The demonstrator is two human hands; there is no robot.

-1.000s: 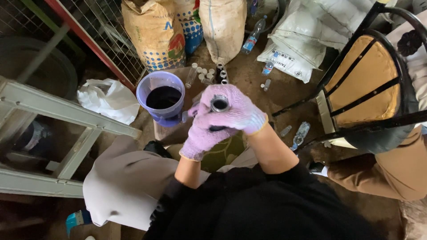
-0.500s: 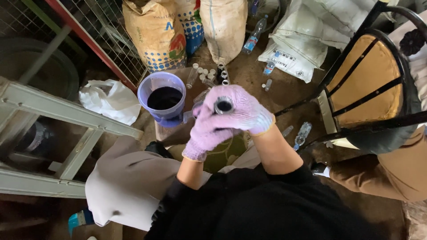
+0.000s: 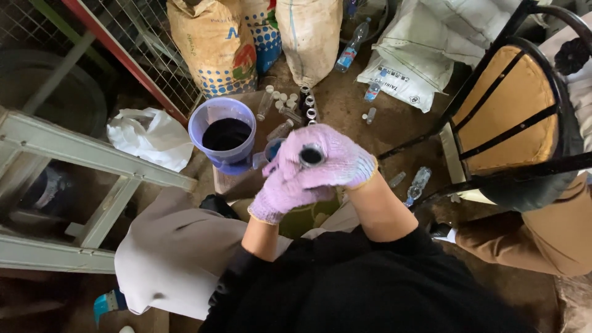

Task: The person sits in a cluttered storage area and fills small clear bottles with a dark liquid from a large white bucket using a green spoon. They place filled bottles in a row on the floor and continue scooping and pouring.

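Note:
Both my hands wear lilac knitted gloves and meet in front of me. My right hand (image 3: 336, 161) grips a small upright bottle (image 3: 311, 155) whose dark round mouth faces the camera. My left hand (image 3: 280, 190) lies under and against the right one, its fingers wrapped around the same bottle from below. Just to the left stands a lilac plastic jug (image 3: 224, 134) filled with dark liquid. Behind the hands, several small bottles (image 3: 290, 105) stand and lie on a brown board.
Printed sacks (image 3: 213, 43) and white bags (image 3: 419, 52) lean at the back. A white metal ladder (image 3: 80, 179) lies at the left, a black-framed chair (image 3: 512, 117) stands at the right. Another person's brown-trousered leg (image 3: 530, 237) is by the chair. Loose plastic bottles (image 3: 416, 185) litter the dirt floor.
My hands and the bottle have drifted slightly down and toward me; the grip stays the same. The view has shifted a little.

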